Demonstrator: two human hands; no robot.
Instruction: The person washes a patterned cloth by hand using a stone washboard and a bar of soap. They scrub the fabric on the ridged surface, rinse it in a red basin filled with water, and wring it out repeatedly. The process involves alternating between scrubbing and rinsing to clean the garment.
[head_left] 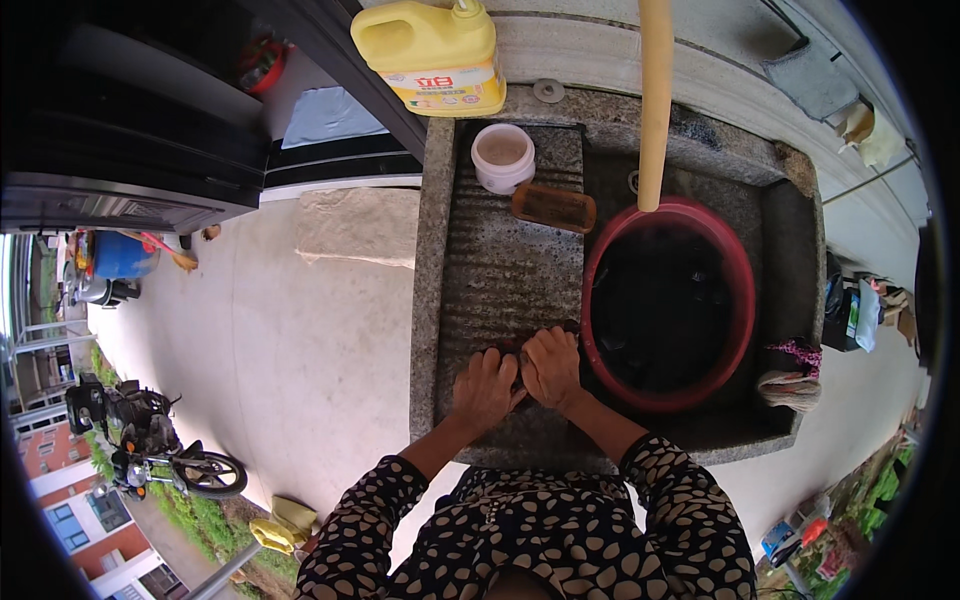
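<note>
On the ribbed washboard (pixel 500 262) of a stone sink, my left hand (pixel 486 388) and my right hand (pixel 552 366) press down side by side, fingers curled. A little of something dark and wet shows between them; its kind is hidden under the fingers. Just right of my right hand stands a red basin (pixel 746 290) of very dark water, with dark lumps breaking the surface. Farther up the washboard, a brown scrubbing brush (pixel 553 208) lies next to a round white tub (pixel 503 160). Neither hand touches these.
A yellow detergent jug (pixel 440 65) stands at the sink's far left corner. From above, a pale pipe (pixel 655 110) reaches down to the basin's far rim. A rag (pixel 790 388) hangs over the sink's right edge (pixel 812 300). A motorcycle (pixel 150 440) is parked off left.
</note>
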